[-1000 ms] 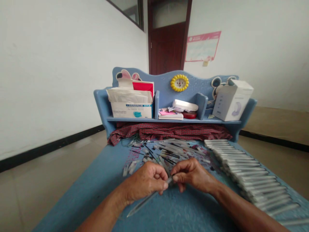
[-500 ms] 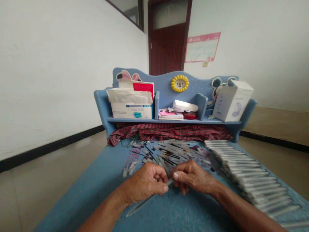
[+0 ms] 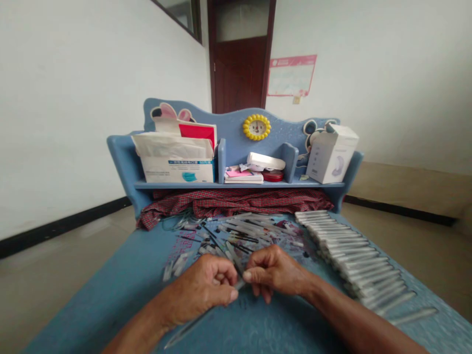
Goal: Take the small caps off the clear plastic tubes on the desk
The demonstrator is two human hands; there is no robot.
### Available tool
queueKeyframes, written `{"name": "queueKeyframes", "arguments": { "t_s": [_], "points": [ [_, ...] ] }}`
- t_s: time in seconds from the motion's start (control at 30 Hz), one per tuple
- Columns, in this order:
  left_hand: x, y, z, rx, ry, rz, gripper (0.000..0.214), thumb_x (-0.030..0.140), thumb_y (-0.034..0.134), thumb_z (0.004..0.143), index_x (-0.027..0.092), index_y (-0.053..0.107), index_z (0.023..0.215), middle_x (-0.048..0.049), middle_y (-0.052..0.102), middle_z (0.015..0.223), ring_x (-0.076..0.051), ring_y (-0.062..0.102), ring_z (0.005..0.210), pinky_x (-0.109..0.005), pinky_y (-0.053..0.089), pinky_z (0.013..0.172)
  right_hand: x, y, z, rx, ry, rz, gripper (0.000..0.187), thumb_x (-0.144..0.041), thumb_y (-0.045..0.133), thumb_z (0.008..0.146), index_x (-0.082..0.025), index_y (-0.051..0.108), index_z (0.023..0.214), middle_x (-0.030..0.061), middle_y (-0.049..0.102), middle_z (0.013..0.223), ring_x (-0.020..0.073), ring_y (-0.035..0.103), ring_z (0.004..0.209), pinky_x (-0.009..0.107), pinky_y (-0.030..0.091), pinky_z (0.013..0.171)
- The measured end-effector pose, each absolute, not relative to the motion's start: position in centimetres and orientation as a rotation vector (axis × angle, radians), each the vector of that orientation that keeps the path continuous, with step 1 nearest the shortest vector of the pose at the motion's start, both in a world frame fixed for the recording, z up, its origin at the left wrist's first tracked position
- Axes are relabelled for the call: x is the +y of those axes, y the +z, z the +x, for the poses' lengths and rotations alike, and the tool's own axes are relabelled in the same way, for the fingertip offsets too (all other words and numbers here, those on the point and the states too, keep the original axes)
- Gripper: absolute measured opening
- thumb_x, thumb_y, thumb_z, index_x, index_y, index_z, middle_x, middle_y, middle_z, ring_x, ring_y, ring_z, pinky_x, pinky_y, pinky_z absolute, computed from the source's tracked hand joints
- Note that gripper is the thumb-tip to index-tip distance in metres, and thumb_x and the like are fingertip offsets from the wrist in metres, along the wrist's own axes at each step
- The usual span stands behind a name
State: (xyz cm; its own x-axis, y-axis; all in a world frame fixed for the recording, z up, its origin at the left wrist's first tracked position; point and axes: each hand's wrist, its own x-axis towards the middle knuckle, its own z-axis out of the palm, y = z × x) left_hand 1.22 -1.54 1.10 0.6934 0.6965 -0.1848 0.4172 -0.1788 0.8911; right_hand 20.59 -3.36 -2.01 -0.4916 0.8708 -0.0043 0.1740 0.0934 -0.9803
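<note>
As hands hold a pen, parts sprawl; pens lie stacked.

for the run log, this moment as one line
left hand: holds pen; right hand: at pen's far end; pen row: at right

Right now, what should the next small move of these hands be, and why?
Probably work the far end of the clear pen barrel with the right hand, the left hand bracing it: the left thumb and fingers pinch the barrel, while the right fingertips sit at that end.
</note>
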Motion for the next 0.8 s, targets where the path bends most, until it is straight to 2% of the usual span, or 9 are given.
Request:
{"name": "queueKeyframes", "arguments": {
  "t_s": [0.1,0.23,0.33,0.5,0.6,0.8],
  "points": [
    [-1.39,1.03,1.28,0.862,0.309,1.793,0.013,0.024,0.056,0.064,0.013,0.053,0.068,0.006,0.044,0.052,-0.007,0.037,0.05,-0.02,0.027,0.048,-3.34,-1.98,20.59,-1.795,1.423,-1.069,0.049,-0.059,0.046,0.074,-0.013,0.049,0.058,-0.0024,0.052,0.048,0.004,0.045,0.032,0.013,0.03,0.031],
    [-1.25,0.85,1.27,0.884,0.306,1.804,0.015,0.026,0.057,0.064,0.013,0.054,0.072,0.0059,0.043,0.054,-0.007,0.037,0.052,-0.02,0.027,0.049,-3.31,-1.88,20.6,-1.779,1.451,-1.048,0.046,-0.059,0.054,0.068,-0.014,0.049,0.063,-0.0037,0.052,0.05,0.0043,0.047,0.034,0.014,0.033,0.033],
    [-1.17,0.63,1.22,0.873,0.288,1.834,0.016,0.028,0.057,0.064,0.013,0.054,0.07,0.0066,0.039,0.052,-0.007,0.033,0.051,-0.02,0.024,0.047,-3.31,-1.82,20.66,-1.833,1.445,-1.07,0.052,-0.062,0.044,0.072,-0.014,0.046,0.055,-0.0031,0.05,0.047,0.0039,0.045,0.031,0.013,0.03,0.03],
    [-1.04,0.35,1.16,0.876,0.316,1.849,0.019,0.03,0.058,0.064,0.013,0.054,0.071,0.0069,0.036,0.053,-0.007,0.031,0.051,-0.02,0.023,0.047,-3.25,-1.79,20.81,-1.817,1.469,-1.057,0.046,-0.059,0.055,0.067,-0.014,0.047,0.06,-0.0042,0.052,0.05,0.0041,0.047,0.033,0.013,0.032,0.031],
    [-0.96,0.23,1.09,0.852,0.302,1.848,0.022,0.033,0.059,0.064,0.013,0.053,0.071,0.0071,0.035,0.053,-0.007,0.03,0.051,-0.02,0.023,0.047,-3.23,-1.76,20.79,-1.855,1.45,-1.083,0.05,-0.061,0.048,0.071,-0.014,0.044,0.052,-0.0037,0.05,0.046,0.0035,0.044,0.03,0.013,0.029,0.029],
    [-1.08,0.27,1.26,0.867,0.316,1.852,0.023,0.033,0.061,0.063,0.014,0.052,0.071,0.0076,0.036,0.053,-0.006,0.03,0.051,-0.019,0.024,0.047,-3.26,-1.79,20.59,-1.781,1.485,-1.087,0.047,-0.06,0.054,0.067,-0.015,0.045,0.059,-0.0047,0.052,0.048,0.0045,0.046,0.032,0.013,0.03,0.03]
  ]
}}
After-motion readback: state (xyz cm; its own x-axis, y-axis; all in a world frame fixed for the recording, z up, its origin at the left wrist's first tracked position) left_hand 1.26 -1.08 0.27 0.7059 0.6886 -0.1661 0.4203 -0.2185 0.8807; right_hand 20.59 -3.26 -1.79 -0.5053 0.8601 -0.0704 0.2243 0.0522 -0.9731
